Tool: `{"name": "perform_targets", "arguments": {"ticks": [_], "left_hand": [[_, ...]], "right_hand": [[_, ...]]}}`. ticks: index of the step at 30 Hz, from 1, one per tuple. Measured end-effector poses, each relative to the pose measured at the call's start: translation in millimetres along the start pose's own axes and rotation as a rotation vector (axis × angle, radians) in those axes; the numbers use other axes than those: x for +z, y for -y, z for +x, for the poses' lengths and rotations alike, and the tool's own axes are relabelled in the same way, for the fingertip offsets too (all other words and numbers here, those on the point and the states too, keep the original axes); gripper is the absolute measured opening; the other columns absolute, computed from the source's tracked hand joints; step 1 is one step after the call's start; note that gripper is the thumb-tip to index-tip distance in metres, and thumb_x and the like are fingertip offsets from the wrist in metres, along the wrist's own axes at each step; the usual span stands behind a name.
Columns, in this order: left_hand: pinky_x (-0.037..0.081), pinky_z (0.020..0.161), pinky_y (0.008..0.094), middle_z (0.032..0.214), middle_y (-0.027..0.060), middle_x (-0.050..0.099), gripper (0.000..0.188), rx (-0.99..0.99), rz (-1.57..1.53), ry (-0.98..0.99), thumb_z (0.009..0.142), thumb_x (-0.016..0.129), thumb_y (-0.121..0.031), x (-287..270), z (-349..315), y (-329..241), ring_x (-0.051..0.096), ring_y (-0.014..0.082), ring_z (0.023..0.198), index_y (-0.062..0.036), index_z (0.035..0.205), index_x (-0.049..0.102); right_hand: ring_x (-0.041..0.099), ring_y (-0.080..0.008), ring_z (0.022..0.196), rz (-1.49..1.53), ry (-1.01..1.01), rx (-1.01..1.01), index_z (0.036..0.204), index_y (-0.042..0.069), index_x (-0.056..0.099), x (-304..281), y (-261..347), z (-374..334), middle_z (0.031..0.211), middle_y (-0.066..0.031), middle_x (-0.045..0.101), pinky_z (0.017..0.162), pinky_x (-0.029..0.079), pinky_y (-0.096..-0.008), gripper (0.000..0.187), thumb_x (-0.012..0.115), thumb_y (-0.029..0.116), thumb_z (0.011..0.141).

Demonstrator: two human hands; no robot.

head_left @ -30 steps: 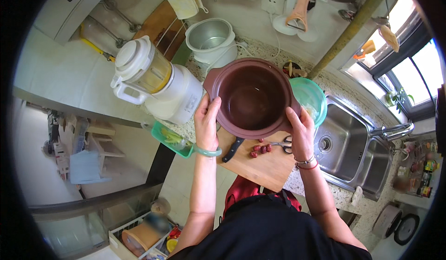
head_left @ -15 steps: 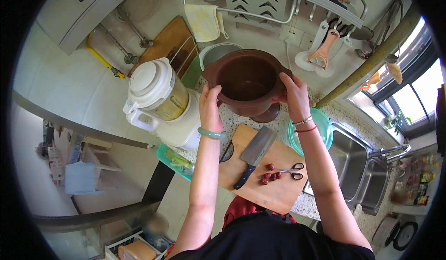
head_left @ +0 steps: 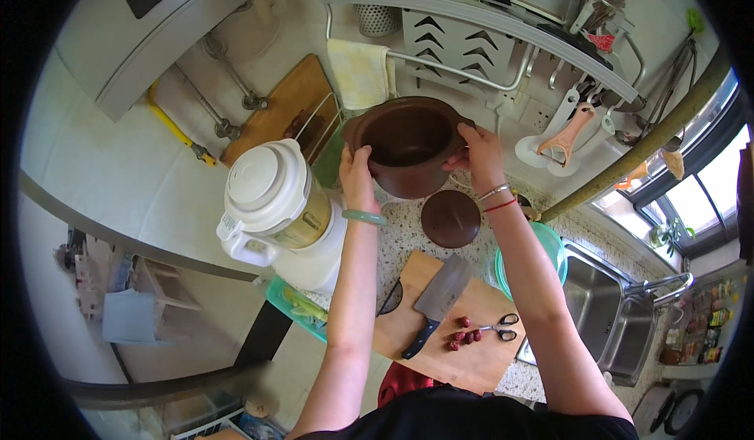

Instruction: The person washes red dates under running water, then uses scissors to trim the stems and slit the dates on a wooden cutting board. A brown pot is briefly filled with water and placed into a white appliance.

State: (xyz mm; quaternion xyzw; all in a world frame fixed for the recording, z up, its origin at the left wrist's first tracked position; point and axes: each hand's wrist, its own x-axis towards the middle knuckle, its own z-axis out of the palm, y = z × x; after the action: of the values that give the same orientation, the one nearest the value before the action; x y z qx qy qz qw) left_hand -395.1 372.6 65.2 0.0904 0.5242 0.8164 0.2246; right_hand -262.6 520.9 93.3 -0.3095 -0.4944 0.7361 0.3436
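A dark brown clay pot (head_left: 415, 179) with small side handles is held up over the back of the counter, its mouth tilted toward me and its inside dark. My left hand (head_left: 357, 179) grips the left handle, thumb on the rim. On the opposite side my right hand (head_left: 477, 159) is closed round the right handle. Below the pot a round brown lid (head_left: 451, 220) lies on the speckled counter. Nearer to me, a wooden chopping board (head_left: 487, 361) carries a cleaver (head_left: 442, 289), several dark red dates or similar small fruits (head_left: 469, 336) and scissors (head_left: 503, 328).
At the left stands a white blender (head_left: 271, 196) with yellowish contents, beside a teal tray (head_left: 287, 305) of green vegetables. A teal-rimmed bowl (head_left: 556, 255) sits by the steel sink (head_left: 593, 283) at the right. Above the pot, a rail (head_left: 455, 68) holds a yellow cloth (head_left: 360, 71).
The pot has moved farther back over the counter, away from the chopping board, still in both hands. The lid, partly hidden before, now shows whole. My view has tilted up a little.
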Motion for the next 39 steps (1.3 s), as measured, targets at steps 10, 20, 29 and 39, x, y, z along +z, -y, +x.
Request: {"name": "perform_targets", "arguments": {"ticks": [10,20,29,39], "left_hand": [[0.035,0.102,0.0296,0.135,0.0162,0.046,0.058,0.263,-0.141,-0.184,0.089,0.058,-0.008,7,43,27,0.047,0.0201,0.119,0.0062,0.139,0.032],[0.037,0.1,0.0304,0.129,0.012,0.052,0.059,0.331,-0.07,-0.144,0.082,0.063,-0.001,8,51,38,0.051,0.02,0.113,0.0044,0.135,0.039],[0.036,0.102,0.0304,0.134,0.0157,0.048,0.064,0.421,0.204,-0.165,0.081,0.055,0.007,-1,65,71,0.049,0.0208,0.118,0.0048,0.14,0.031],[0.033,0.103,0.0305,0.135,0.0157,0.047,0.06,0.437,0.158,-0.096,0.085,0.048,0.006,-28,81,99,0.048,0.022,0.12,0.0022,0.142,0.03]], "right_hand": [[0.058,-0.0203,0.048,0.185,0.009,-0.031,0.093,-0.003,0.052,20,-51,33,0.069,-0.0102,0.055,0.047,0.057,-0.0363,0.024,0.055,0.02,0.09],[0.059,-0.0199,0.05,0.24,0.006,-0.068,0.088,-0.001,0.049,33,-69,44,0.071,-0.0074,0.053,0.052,0.058,-0.0376,0.019,0.057,0.017,0.09],[0.062,-0.0219,0.053,0.277,-0.04,-0.073,0.1,-0.003,0.046,25,-107,51,0.078,-0.0111,0.057,0.052,0.058,-0.0367,0.022,0.054,0.016,0.092],[0.065,-0.0243,0.06,-0.145,-0.033,-0.089,0.122,-0.004,0.045,23,-124,47,0.082,-0.0144,0.062,0.051,0.053,-0.0341,0.038,0.054,0.019,0.093]]}}
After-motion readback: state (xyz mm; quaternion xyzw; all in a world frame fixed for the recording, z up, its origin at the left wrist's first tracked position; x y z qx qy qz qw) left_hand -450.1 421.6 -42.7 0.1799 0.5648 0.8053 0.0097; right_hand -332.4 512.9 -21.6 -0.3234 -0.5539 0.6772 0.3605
